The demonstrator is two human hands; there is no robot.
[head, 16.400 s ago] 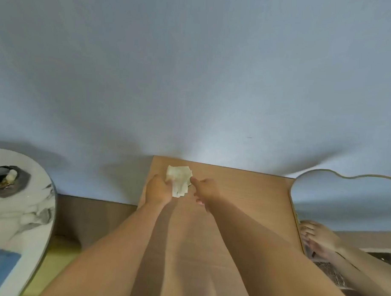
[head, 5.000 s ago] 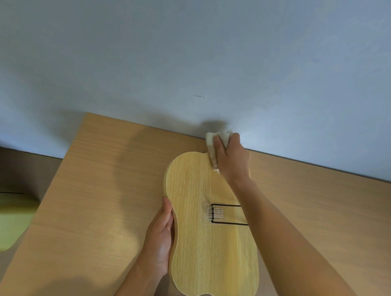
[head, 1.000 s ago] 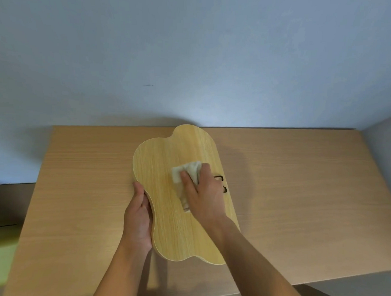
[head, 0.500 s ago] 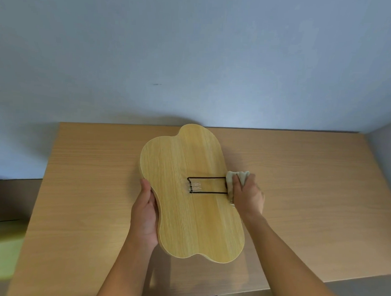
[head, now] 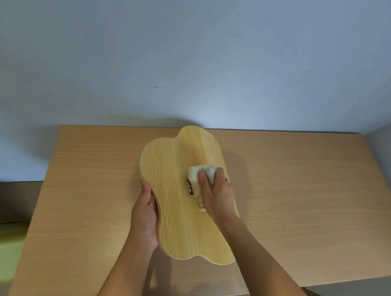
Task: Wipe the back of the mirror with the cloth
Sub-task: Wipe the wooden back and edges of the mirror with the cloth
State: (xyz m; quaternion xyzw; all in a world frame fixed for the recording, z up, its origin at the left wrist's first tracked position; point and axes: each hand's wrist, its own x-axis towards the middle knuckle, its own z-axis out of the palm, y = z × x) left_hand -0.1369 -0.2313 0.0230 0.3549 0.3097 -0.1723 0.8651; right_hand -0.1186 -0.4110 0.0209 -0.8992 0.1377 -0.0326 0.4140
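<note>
On the light-brown wood-grain counter [head: 299, 195], a wavy-edged mirror with a pale yellow wooden back [head: 176, 213] lies face down, its back turned up. It sits near the counter's middle, its far lobe reaching almost to the counter's back edge, where the counter meets the pale blue-grey wall [head: 193, 59]. The near end of the mirror lies close to the counter's front edge.

A small folded off-white cloth [head: 200, 176] rests on the mirror's back, a little to the right of the mirror's centre. The right hand [head: 217, 193] presses down on it, fingers curled over the cloth and gripping it against the wood. Just beside the cloth, at its left edge, a bit of the thin black wire stand [head: 190, 187] fixed to the mirror's back peeks out; the rest of the wire is hidden under the cloth and hand.

The left hand [head: 145, 217] lies along the mirror's left edge, at the inward curve of its waist, fingers extended and resting flat against the rim, thumb side touching the wood. It braces the mirror rather than closing around it.

Left of the counter, a yellow-green blurred surface [head: 0, 251] shows at a lower level, too blurred to identify.
</note>
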